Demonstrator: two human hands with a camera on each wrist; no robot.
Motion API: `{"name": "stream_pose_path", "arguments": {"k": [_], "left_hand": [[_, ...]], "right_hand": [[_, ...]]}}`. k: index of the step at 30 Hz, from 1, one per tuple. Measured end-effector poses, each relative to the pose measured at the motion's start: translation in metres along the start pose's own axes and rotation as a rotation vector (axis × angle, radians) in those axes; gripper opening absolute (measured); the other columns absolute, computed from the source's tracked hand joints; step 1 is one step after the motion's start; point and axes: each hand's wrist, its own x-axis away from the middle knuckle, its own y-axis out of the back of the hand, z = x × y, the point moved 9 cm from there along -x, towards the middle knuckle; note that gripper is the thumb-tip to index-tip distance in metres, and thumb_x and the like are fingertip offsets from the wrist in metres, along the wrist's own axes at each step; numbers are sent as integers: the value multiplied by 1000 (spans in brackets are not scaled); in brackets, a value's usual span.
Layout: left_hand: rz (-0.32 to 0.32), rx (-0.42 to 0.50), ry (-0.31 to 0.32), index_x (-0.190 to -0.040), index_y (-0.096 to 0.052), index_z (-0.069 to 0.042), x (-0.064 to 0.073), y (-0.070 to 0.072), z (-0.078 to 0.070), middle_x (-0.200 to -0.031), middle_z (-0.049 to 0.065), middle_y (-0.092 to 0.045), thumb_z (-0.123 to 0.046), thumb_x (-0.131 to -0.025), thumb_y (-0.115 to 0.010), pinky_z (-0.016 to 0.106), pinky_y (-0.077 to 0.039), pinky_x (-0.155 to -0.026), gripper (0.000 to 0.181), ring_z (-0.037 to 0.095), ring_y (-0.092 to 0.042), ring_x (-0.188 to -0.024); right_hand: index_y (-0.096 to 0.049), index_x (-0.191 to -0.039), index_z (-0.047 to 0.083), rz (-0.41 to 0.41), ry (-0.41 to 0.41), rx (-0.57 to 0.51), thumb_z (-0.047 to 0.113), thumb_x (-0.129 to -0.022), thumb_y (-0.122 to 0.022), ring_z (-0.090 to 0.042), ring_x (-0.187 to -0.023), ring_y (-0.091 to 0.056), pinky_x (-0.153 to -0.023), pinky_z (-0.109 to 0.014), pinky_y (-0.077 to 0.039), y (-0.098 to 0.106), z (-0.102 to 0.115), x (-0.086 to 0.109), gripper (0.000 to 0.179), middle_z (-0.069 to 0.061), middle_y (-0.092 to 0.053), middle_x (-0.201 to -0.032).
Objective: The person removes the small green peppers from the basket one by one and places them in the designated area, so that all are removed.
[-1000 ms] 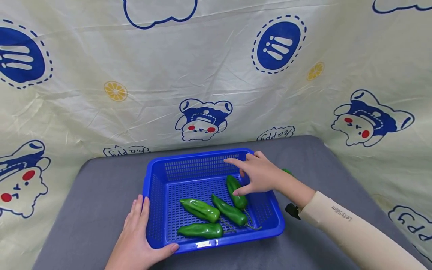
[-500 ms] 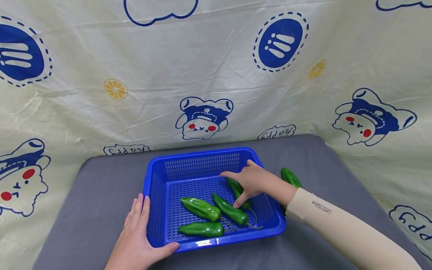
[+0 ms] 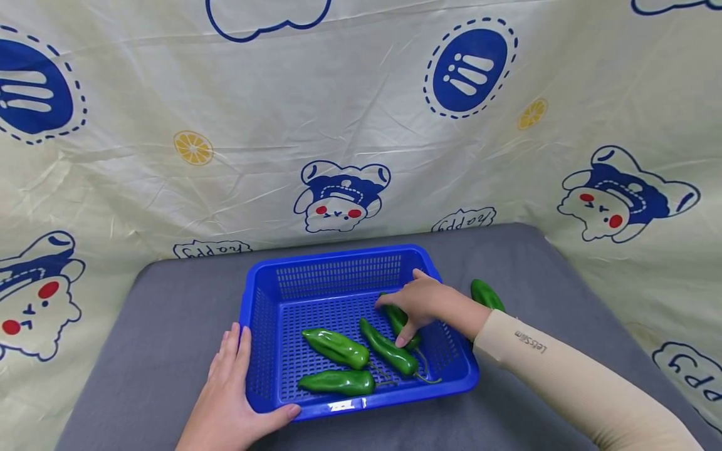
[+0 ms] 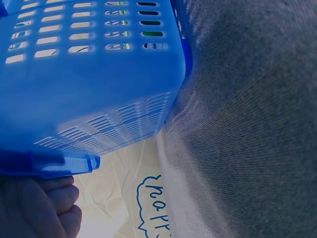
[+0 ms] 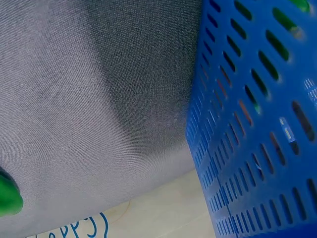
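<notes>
Nearest me, the person's left hand (image 3: 222, 391) lies at the near left corner of a blue basket (image 3: 333, 410), fingers straight along the outside of the left wall, thumb spread onto the near rim. In the left wrist view only shadowed knuckles show. The basket stands on the grey tabletop (image 3: 163, 326), around its middle and well in from the left edge.

Along the basket's near side lies a green pepper (image 3: 336, 383), with a lighter pepper (image 3: 336, 349) just behind and a slanting pepper (image 3: 389, 349) to their right.

Farther back by the right wall, the right hand (image 3: 425, 304) reaches over a half-covered pepper (image 3: 395, 316), thumb and forefinger parted on either side of it; whether it has a grip, I can't tell. The right wrist view shows mostly the basket's outer wall, with a green end (image 5: 9, 197) cut off at its left edge.

Outside, toward the tabletop's right edge, another pepper (image 3: 486, 295) is partly hidden by the beige sleeve (image 3: 564, 363). A printed curtain (image 3: 338, 81) hangs beyond the far edge.
</notes>
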Motion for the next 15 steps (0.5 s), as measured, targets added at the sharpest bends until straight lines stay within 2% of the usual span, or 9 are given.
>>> {"name": "stream_pose_path", "arguments": {"k": [5, 15], "left_hand": [[-13, -5, -17, -160, -2, -9, 1, 1, -1, -167, 19, -4, -84, -60, -70, 74, -25, -110, 143, 52, -14, -148], [-4, 8, -19, -160, -2, -8, 0, 0, -1, -167, 19, -3, -83, -61, -71, 71, -20, -115, 143, 48, -11, -150]], "right_hand": [[-38, -151, 36, 14, -9, -31, 72, -65, -74, -31, -133, -53, -123, -60, -8, -3, 1, -3, 100, -9, -63, -137], [-37, -149, 37, -32, 16, -67, 72, -67, -73, -29, -125, -58, -114, -54, -26, -1, 1, -6, 97, -6, -63, -136]]}}
